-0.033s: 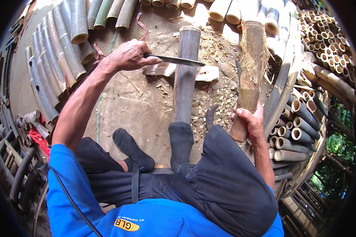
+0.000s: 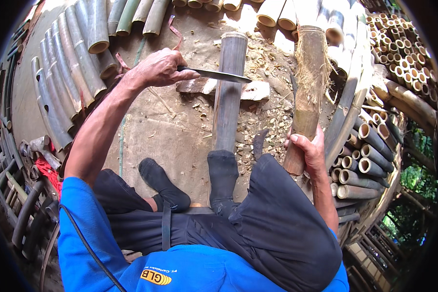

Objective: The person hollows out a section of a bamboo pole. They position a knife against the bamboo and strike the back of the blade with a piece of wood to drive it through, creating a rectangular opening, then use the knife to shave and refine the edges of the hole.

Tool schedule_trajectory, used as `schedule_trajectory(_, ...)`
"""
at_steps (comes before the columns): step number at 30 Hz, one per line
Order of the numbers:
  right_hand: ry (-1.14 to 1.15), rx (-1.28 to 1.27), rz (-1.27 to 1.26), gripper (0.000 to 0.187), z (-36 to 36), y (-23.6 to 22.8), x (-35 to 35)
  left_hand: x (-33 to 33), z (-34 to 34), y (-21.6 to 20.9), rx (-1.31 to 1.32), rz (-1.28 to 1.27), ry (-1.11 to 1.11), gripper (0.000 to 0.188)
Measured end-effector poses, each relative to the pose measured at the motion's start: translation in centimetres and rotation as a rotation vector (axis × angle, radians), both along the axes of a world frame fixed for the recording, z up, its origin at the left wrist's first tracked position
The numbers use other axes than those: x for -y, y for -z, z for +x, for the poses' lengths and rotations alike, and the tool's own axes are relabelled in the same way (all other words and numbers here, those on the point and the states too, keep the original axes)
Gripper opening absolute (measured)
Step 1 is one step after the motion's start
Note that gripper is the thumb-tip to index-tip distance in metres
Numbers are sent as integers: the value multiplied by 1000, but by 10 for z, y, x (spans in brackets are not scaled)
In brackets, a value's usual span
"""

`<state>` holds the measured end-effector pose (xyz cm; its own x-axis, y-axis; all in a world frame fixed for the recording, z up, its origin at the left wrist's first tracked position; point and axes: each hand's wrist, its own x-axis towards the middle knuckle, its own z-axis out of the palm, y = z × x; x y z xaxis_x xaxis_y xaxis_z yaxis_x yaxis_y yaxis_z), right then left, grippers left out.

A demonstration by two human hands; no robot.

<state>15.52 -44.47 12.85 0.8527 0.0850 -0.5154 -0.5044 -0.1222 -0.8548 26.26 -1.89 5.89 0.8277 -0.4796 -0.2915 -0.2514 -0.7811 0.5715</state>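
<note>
My left hand (image 2: 161,67) is closed round the handle of a long dark knife (image 2: 224,76). Its blade lies crosswise over a dark bamboo pole (image 2: 226,114); whether it touches the pole I cannot tell. That pole rests on a rough wooden block (image 2: 256,91), and my socked foot (image 2: 223,170) meets its near end. In my right hand (image 2: 309,146) is a thick brown bamboo club (image 2: 310,63), gripped at its near end and pointing away from me, its sides frayed into loose fibres.
Wood chips (image 2: 272,124) litter the ground right of the pole, near a dark curved piece (image 2: 259,143). Bamboo lengths (image 2: 70,58) lie in a row at the far left. Cut tubes (image 2: 370,146) are stacked on the right. A red strap (image 2: 175,33) lies beyond my left hand.
</note>
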Motion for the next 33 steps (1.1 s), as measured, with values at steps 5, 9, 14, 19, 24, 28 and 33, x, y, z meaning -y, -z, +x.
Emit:
schedule_trajectory(5,-29,26,-21,60,-1,-3,-2,1,0,4,-55,26,15,60)
schedule_trajectory(9,-36,13,-21,59,-1,-2,-1,0,0,6,-70,19,17,55)
schedule_trajectory(14,-38,10,-27,63,0,-5,-3,0,1,8,-74,47,25,54)
schedule_trajectory(19,-70,12,-68,70,3,-13,-2,1,-1,7,-67,56,18,52)
schedule_trajectory(24,-310,282,-394,79,45,-74,-11,8,-10,7,60,155,3,53)
schedule_trajectory(28,-128,503,-343,77,71,-96,-41,-1,-22,9,52,124,-44,44)
schedule_trajectory(33,-909,361,-902,44,84,-7,-51,12,-3,24,69,90,-12,62)
